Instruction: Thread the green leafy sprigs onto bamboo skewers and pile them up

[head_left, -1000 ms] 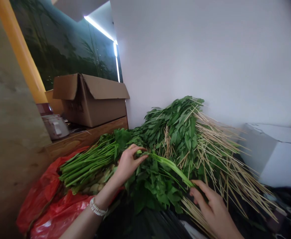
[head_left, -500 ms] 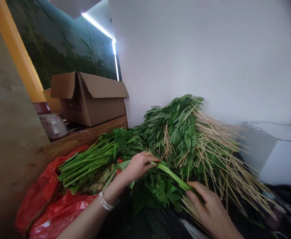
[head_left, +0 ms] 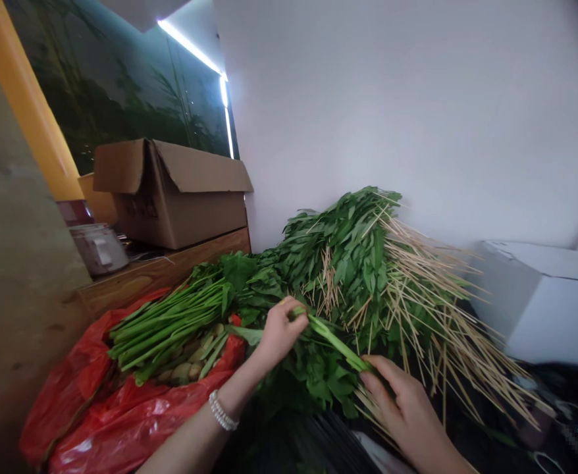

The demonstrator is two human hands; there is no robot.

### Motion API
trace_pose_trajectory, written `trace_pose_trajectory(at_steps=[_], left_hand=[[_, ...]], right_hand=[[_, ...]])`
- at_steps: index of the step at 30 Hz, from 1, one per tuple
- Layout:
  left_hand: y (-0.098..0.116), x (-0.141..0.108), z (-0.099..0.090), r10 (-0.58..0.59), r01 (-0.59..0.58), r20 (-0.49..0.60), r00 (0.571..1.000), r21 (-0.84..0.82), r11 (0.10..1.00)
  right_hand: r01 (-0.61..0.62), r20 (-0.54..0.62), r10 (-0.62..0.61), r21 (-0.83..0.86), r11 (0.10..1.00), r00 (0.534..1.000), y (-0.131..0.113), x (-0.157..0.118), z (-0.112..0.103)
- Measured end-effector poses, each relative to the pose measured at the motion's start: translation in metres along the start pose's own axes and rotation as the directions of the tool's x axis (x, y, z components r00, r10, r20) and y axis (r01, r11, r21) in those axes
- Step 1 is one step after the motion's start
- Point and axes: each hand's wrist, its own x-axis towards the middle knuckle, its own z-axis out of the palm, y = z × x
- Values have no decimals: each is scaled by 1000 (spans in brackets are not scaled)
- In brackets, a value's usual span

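Observation:
Between my hands stretches a short run of green vegetable stems (head_left: 333, 339). My left hand (head_left: 283, 329), a beaded bracelet on its wrist, is closed round their upper left end. The lower right end is pinched between the thumb and fingers of my right hand (head_left: 402, 392). Broad leaves (head_left: 318, 375) hang just below the stems. Left of my hands, a bundle of leafy green stems (head_left: 175, 329) lies across a red plastic bag (head_left: 135, 415), with pale roundish pieces (head_left: 190, 362) showing beneath it.
Behind my hands rises a heap of leafy greens on thin sticks (head_left: 368, 257), the sticks pointing right. An open cardboard box (head_left: 190, 210) and a white mug (head_left: 100, 249) stand on a wooden ledge (head_left: 210, 257) at left. At right is a white box (head_left: 555, 303).
My left hand's fingers have curled from lying along the stems into a closed grip round their end. My right hand keeps its pinch. The view has shifted slightly.

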Motion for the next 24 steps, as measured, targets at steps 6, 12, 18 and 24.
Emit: trace_pose_trajectory(at_steps=[6,12,18,24], left_hand=[[-20,22,-39,-103,90,-224,969,-69,994],[-16,14,-37,-19,12,-117,993,-53,999],[-1,9,-4,138,-142,41,990,110,984],[-5,10,17,252,-265,84,964,351,898]], right_hand=[[-261,-22,282,315,912,959,11,6,-20],[-316,-6,416,640,701,909,5,9,-20],[-345,54,434,697,629,899,4,8,-16],[-357,100,401,678,642,911,2,7,-14]])
